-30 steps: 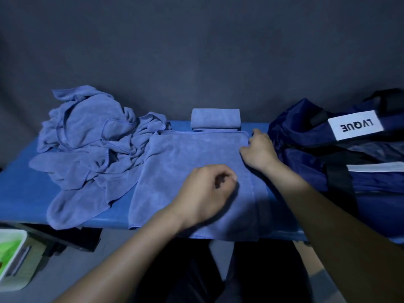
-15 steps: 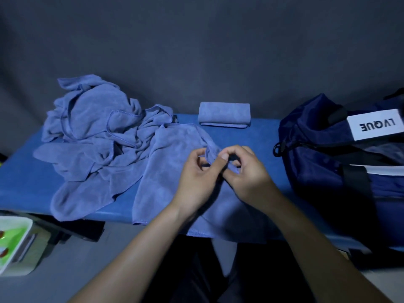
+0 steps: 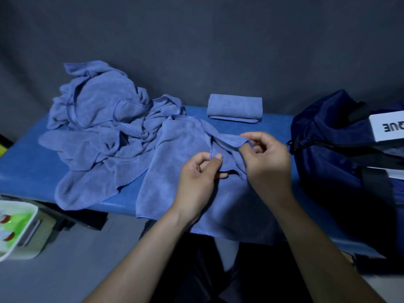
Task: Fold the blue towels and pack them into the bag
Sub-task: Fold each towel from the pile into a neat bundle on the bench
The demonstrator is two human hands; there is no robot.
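A blue towel [image 3: 175, 162] lies spread on the blue table [image 3: 26, 167], its near edge hanging over the front. My left hand [image 3: 199, 173] pinches the towel's hemmed edge near its middle. My right hand [image 3: 264, 158] pinches the same raised edge a little further right, lifting a fold off the table. A heap of crumpled blue towels [image 3: 102, 127] lies at the left. One folded blue towel [image 3: 235, 108] rests at the back of the table. The dark navy bag [image 3: 341, 154] with a white label stands at the right.
A dark grey cloth backdrop rises behind the table. A white tray [image 3: 15, 230] with green and red contents sits low at the left, below the table's front edge. Grey floor lies beneath.
The flat towel's right corner was gathered toward the middle by both hands. Now the hands have drawn slightly apart, each pinching the lifted edge.
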